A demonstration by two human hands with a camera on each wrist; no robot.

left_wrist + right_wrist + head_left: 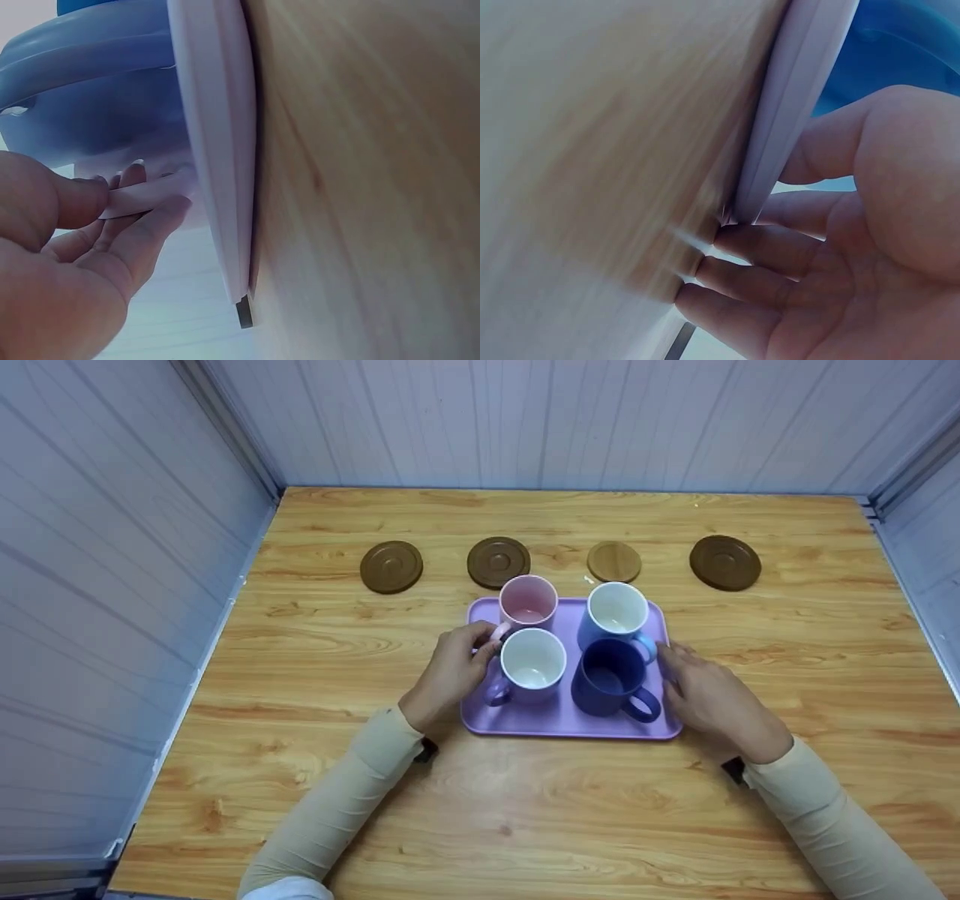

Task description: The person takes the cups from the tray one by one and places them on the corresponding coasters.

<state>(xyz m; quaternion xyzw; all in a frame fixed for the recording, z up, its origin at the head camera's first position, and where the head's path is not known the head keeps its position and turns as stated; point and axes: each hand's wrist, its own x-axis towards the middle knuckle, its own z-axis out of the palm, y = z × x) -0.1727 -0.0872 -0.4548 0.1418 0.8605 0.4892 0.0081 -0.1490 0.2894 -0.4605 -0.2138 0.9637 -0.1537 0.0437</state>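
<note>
On a purple tray stand a pink mug, a lilac mug with a purple handle, a light blue mug and a dark blue mug. My left hand pinches the pink mug's handle between thumb and fingers. At the tray's right edge, my right hand has its index finger close to the light blue mug's handle. Its thumb reaches over the tray rim, tip hidden; the other fingers lie outside, near the tabletop. Contact with that handle is unclear.
Behind the tray, three dark brown round coasters and a smaller light wooden coaster lie in a row on the wooden table. Pale panel walls close in the table's back and sides.
</note>
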